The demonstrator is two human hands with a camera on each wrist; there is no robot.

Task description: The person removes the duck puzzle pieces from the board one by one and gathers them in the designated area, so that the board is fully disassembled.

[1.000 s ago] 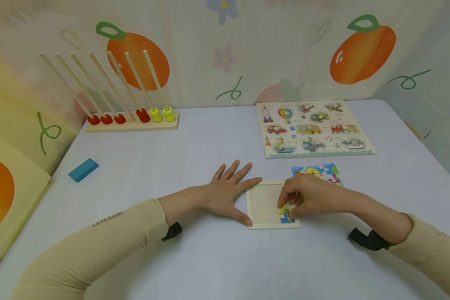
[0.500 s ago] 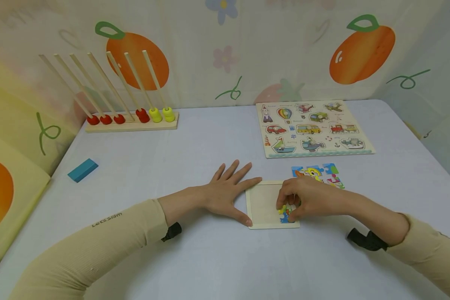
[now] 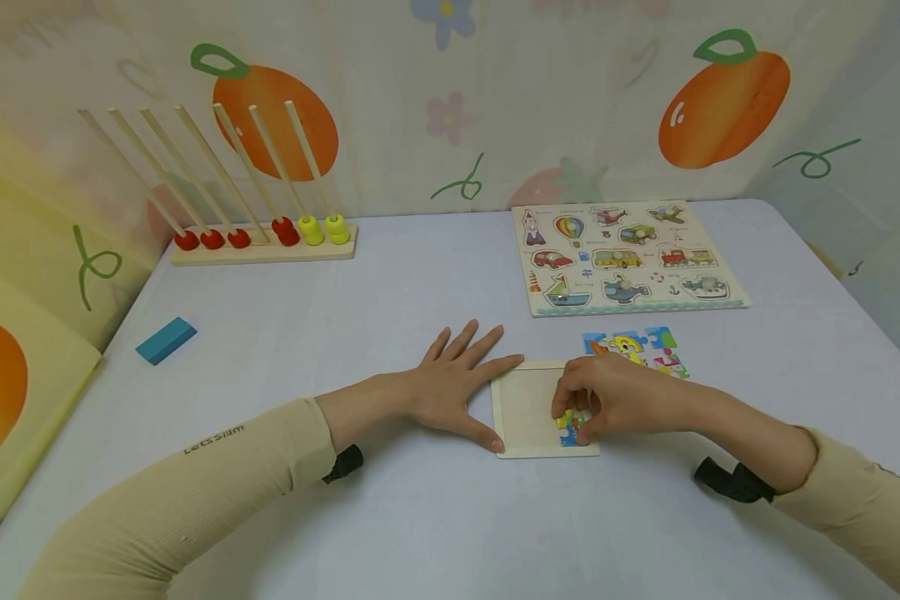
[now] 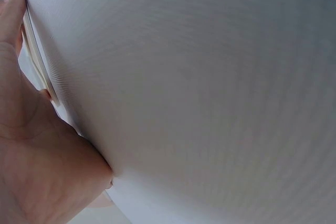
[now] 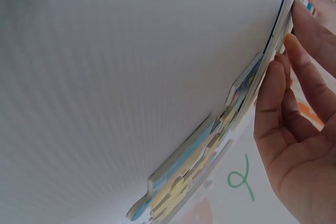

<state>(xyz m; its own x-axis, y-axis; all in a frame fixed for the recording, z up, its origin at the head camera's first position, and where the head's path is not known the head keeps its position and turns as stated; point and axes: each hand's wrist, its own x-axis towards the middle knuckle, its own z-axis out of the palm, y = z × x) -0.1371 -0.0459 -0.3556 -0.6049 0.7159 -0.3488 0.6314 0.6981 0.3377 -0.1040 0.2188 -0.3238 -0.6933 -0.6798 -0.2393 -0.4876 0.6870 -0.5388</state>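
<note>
A shallow wooden puzzle tray lies in front of me in the head view. My left hand is spread flat on the table at its left side, with the thumb and index fingertips on the tray's left corners. My right hand bends over the tray's right side and pinches a small blue-and-yellow jigsaw piece in the lower right corner, fingertips on its left and thumb on its right. Part of that corner is hidden under the hand. Beyond it lie several joined jigsaw pieces, partly covered by the right hand.
A wooden vehicle peg puzzle board lies at the back right. At the back left stands a counting rack with tall rods and red and yellow beads. A blue block rests at the left. A printed curtain hangs behind the table.
My right hand has shifted very slightly left over the corner of the tray, fingers still on the piece. The left hand and the tray have stayed put.
</note>
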